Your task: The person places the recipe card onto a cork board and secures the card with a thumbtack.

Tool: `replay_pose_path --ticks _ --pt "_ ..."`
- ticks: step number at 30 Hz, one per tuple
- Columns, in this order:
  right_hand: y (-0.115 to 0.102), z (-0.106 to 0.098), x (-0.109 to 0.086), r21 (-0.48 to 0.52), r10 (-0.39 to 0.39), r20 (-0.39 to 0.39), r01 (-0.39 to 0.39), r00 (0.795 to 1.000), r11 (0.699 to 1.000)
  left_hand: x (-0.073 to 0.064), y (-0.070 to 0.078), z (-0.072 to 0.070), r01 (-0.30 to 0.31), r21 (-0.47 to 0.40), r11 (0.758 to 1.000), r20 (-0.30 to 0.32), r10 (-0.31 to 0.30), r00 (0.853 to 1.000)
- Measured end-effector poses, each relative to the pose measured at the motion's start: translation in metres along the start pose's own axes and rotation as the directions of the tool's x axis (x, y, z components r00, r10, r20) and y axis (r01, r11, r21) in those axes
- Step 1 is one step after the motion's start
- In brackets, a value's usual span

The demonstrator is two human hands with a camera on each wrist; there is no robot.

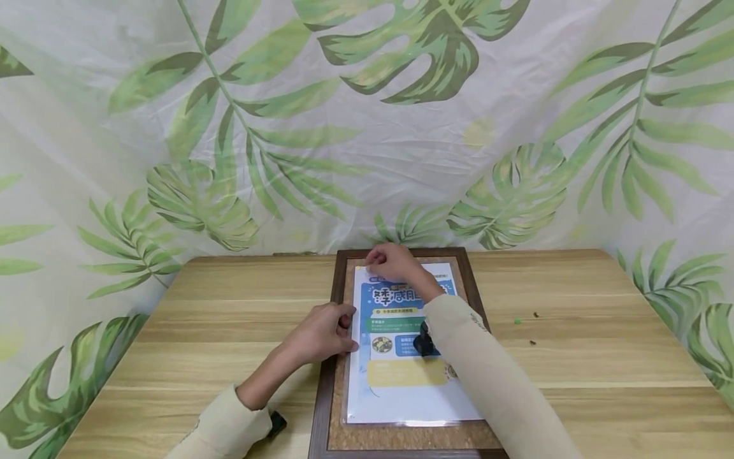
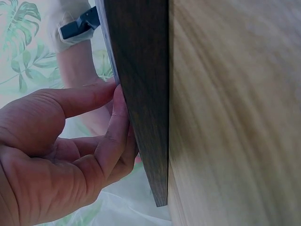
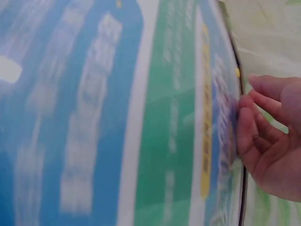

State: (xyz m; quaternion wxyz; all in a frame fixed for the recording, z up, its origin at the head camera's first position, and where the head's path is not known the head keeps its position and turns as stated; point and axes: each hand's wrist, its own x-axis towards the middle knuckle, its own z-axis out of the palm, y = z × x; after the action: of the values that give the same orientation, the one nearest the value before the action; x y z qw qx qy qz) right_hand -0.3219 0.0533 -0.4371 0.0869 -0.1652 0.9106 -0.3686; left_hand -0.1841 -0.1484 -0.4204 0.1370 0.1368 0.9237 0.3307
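A printed poster [image 1: 401, 401] with a glossy surface, blue, green and yellow blocks and white lettering, lies on a cork board [image 1: 367, 438] in a dark wooden frame [image 1: 325, 408]. My left hand [image 1: 323, 331] touches the poster's left edge, thumb and forefinger apart along it; in the left wrist view its fingertips lie right by the frame's dark side. Over the poster's upper left part is my right hand [image 1: 392, 261], its fingers bent and fingertips close together near the top edge. Whether they pinch something I cannot tell. A small yellow dot [image 3: 237, 72] shows at the poster's edge by those fingertips.
The board lies on a wood-grain table [image 1: 573, 382], its far end near a leaf-patterned cloth [image 1: 321, 159]. Right of the board are a small green bit [image 1: 518, 321] and two tiny dark bits [image 1: 532, 343]. My right sleeve [image 1: 493, 376] crosses the poster's lower right.
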Motion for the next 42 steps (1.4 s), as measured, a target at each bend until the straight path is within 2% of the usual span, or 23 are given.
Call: replay_pose_path --ticks 7,21,29,35,42 --pt "0.009 -0.022 -0.024 0.015 0.053 0.061 -0.054 0.997 0.998 -0.001 0.001 -0.001 0.003 -0.008 1.000 0.001 -0.003 1.000" --pt "0.034 -0.056 -0.067 -0.088 0.020 0.129 -0.009 0.991 0.996 -0.001 0.002 0.001 -0.013 0.004 1.000 -0.004 0.013 1.000" --pt "0.047 -0.066 -0.092 -0.091 -0.089 0.117 0.100 0.989 0.991 0.000 0.002 0.000 -0.012 -0.008 1.000 -0.003 0.012 1.000" --pt "0.053 -0.074 -0.111 -0.098 -0.047 0.151 0.062 0.987 0.993 0.000 0.003 -0.001 -0.013 -0.002 1.000 -0.007 0.013 1.000" --pt "0.058 -0.085 -0.132 -0.094 -0.054 0.170 0.071 0.984 0.993 -0.001 0.003 -0.001 -0.004 -0.018 1.000 0.005 0.004 1.000"
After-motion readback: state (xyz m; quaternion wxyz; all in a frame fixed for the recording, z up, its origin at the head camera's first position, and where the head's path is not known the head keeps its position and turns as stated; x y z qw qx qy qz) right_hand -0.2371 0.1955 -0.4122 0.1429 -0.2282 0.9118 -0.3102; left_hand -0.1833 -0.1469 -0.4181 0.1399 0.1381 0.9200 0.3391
